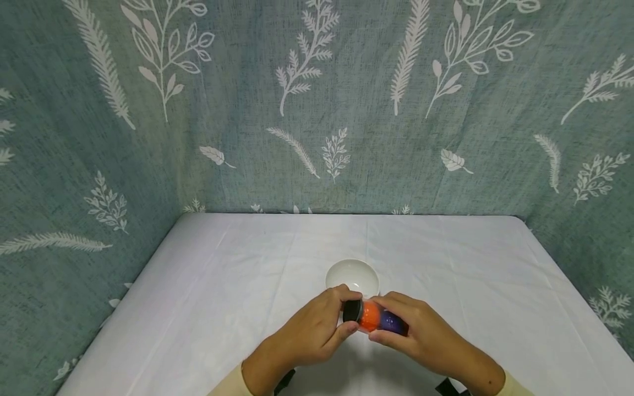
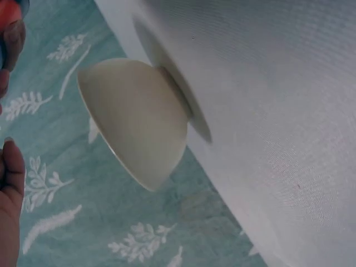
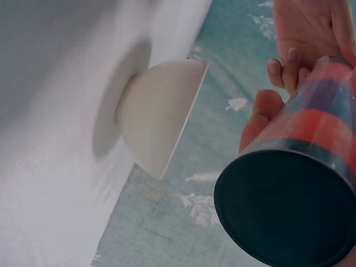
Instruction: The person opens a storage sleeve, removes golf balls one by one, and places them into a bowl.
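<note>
Both hands hold a clear jar with orange and purple bands, lying sideways above the white table. At its left end is a black lid, which my left hand pinches between thumb and fingers. My right hand grips the purple end, thumb below and fingers over the top. Up close in the right wrist view, the jar shows a dark round end facing the camera. Just beyond the hands stands a plain white bowl, upright; its near rim is partly covered in the head view.
A white cloth covers the table. Green fabric with white leaf prints hangs behind the table and along both sides. Dark wrist gear shows beneath the left forearm, with more under the right one.
</note>
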A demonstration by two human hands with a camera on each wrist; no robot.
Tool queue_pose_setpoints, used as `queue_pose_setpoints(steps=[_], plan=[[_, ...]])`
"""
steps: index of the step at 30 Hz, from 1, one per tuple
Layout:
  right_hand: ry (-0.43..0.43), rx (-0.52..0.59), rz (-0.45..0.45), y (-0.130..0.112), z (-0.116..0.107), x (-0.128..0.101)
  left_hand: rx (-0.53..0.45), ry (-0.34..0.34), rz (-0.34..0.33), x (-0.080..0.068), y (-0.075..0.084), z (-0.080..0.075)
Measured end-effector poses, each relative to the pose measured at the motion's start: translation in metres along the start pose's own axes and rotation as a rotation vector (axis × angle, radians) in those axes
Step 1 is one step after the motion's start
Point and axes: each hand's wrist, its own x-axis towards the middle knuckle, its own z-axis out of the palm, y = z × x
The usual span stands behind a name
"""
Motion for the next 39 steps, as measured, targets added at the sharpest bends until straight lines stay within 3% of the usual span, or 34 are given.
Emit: queue_pose_setpoints(steps=[5, 13, 23, 39], plan=[[-0.004, -0.025, 0.038, -0.0005, 0.0013, -0.0003, -0.025, -0.014, -0.027, -0.0016, 0.0003, 0.0009], [0.028, -0.105, 0.028, -0.0031, 0.0029, -0.0003, -0.111, -0.076, -0.141, -0.0028, 0.0031, -0.0005], [0.084, -0.193, 0.020, -0.0027, 0.0056, 0.0010, -0.210, -0.070, -0.178, 0.0011, 0.0013, 0.0010], [0.165, -0.374, -0.049, -0.0002, 0.0093, 0.0008, -0.373, -0.057, -0.351, 0.0043, 0.0077, 0.0037]])
